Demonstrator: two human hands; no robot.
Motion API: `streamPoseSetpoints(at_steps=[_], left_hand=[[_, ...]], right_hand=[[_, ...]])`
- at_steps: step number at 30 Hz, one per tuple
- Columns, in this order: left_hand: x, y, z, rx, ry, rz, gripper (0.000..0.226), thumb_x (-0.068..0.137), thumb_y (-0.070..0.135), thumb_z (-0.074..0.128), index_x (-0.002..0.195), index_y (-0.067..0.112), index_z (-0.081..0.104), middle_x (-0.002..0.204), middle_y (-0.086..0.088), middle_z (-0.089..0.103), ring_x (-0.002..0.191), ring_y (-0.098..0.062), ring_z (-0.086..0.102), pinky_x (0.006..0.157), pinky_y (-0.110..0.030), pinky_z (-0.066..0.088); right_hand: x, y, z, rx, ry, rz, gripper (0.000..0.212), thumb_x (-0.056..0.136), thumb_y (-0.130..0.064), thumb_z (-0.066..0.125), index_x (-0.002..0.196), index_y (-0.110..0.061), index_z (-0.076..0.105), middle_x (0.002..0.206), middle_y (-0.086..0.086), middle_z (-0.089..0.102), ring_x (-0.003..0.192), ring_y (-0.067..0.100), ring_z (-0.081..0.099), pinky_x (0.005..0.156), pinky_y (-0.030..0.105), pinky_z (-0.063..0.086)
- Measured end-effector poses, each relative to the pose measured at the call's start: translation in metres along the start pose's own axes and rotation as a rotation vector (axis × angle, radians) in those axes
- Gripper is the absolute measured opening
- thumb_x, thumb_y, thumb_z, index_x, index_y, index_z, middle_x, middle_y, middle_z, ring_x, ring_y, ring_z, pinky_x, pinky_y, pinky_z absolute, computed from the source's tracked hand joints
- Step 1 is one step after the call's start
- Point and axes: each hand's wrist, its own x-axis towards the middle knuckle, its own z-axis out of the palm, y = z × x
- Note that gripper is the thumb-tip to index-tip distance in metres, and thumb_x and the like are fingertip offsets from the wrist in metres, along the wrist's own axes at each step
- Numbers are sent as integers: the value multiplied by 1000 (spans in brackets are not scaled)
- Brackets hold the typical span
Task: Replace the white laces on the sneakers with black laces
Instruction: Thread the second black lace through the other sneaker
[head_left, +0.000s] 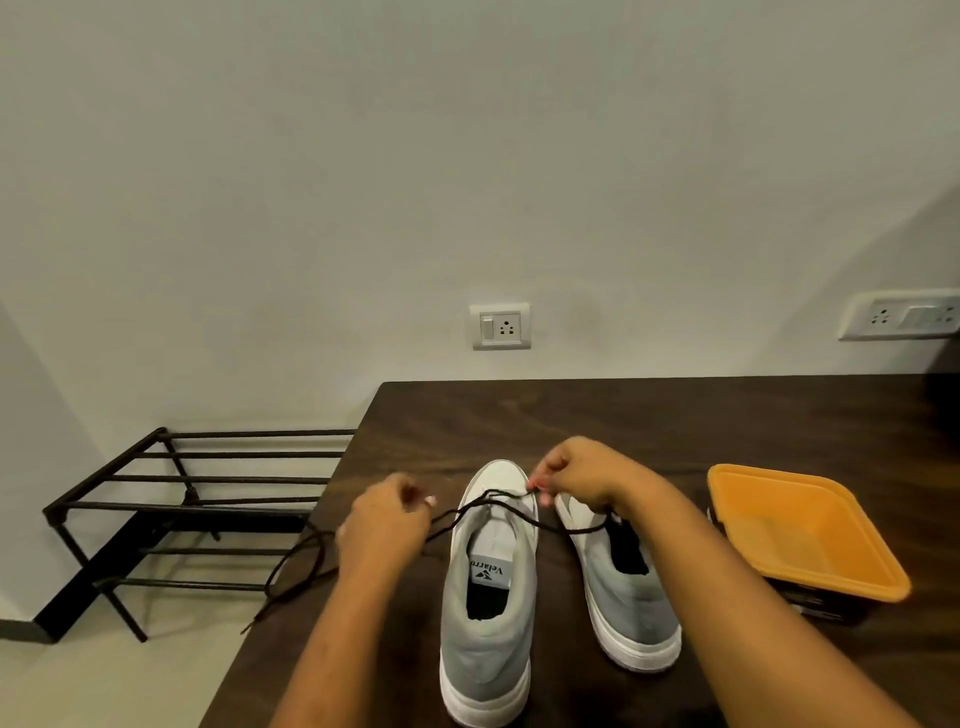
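The black lace (501, 492) lay nine-to-three across the left sneaker (488, 649); right hand (576, 478) fingers pinched it at the eyelets, left hand (382, 525) gripping its nine-o'clock run.

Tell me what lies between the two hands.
In the head view, the black lace runs from the left hand to the right hand, crossing the white front of the sneaker with the inside label.
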Motion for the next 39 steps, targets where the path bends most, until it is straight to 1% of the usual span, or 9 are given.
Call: streamPoseSetpoints(at_steps=[5, 7, 12, 19, 25, 29, 31, 34, 39], left_hand=[[-27, 42, 15, -414, -170, 503, 28, 89, 20, 63, 113, 28, 54, 103, 21, 55, 93, 8, 52, 82, -4, 40], [-28, 51, 24, -436, -209, 495, 9, 94, 19, 55, 96, 16, 64, 88, 7, 65, 77, 2, 58, 71, -11, 44], [-16, 38, 14, -315, -169, 484, 22, 98, 22, 47, 78, 23, 58, 62, 11, 54, 60, -2, 51, 61, -25, 39], [3, 1, -15, -176, -11, 265, 22, 96, 15, 44, 93, 22, 65, 75, 6, 59, 71, -19, 55, 65, -32, 43], [-10, 9, -29, -502, -216, 130, 28, 99, 8, 41, 86, 6, 66, 45, 12, 52, 39, -1, 42, 39, -9, 30], [-18, 34, -25, -532, -376, 236, 25, 96, 2, 43, 82, 9, 62, 43, 14, 51, 36, 2, 40, 40, -9, 29], [-21, 43, -24, -537, -394, 289, 25, 93, 1, 46, 82, 13, 64, 52, 13, 58, 43, 3, 47, 46, -11, 36], [-22, 42, -28, -617, -385, 289, 19, 92, 0, 50, 80, 11, 61, 54, 9, 55, 40, 2, 44, 46, -14, 34], [-13, 14, -47, -631, -370, 175, 7, 89, 14, 63, 83, 9, 63, 55, 5, 49, 41, -3, 33, 41, -14, 26]], right_hand=[[-15, -22, -5, 385, -167, -285, 21, 97, -12, 51, 106, -15, 70, 80, -3, 66, 46, 2, 35, 42, 16, 23], [-18, -28, -5, 415, -67, -335, 20, 97, -14, 52, 104, -18, 70, 80, 0, 66, 50, 0, 46, 45, 17, 28], [-10, -5, -14, 234, 360, -356, 12, 91, -18, 62, 98, -22, 71, 79, 5, 72, 78, 3, 66, 80, 21, 47], [-13, 13, -26, -236, 452, -222, 11, 85, -35, 69, 82, -24, 70, 75, -6, 65, 74, 13, 62, 68, 27, 50], [-7, 6, -13, -669, 72, 177, 23, 90, -23, 55, 108, -24, 69, 117, 2, 65, 104, 24, 61, 91, 36, 51], [-6, -16, 6, -399, -60, -217, 65, 85, -37, 68, 143, -31, 40, 144, -5, 46, 129, 18, 46, 108, 34, 38], [-7, -28, 21, -152, -181, -329, 68, 81, -30, 74, 141, -27, 42, 135, -2, 53, 122, 15, 52, 103, 32, 43], [-5, -34, 32, -99, -201, -327, 24, 91, -16, 61, 114, -9, 61, 90, -1, 67, 82, 9, 62, 74, 22, 49], [4, -8, 5, -35, 145, -157, 25, 95, -3, 41, 87, -10, 64, 59, 0, 58, 52, 9, 58, 56, 17, 46]])
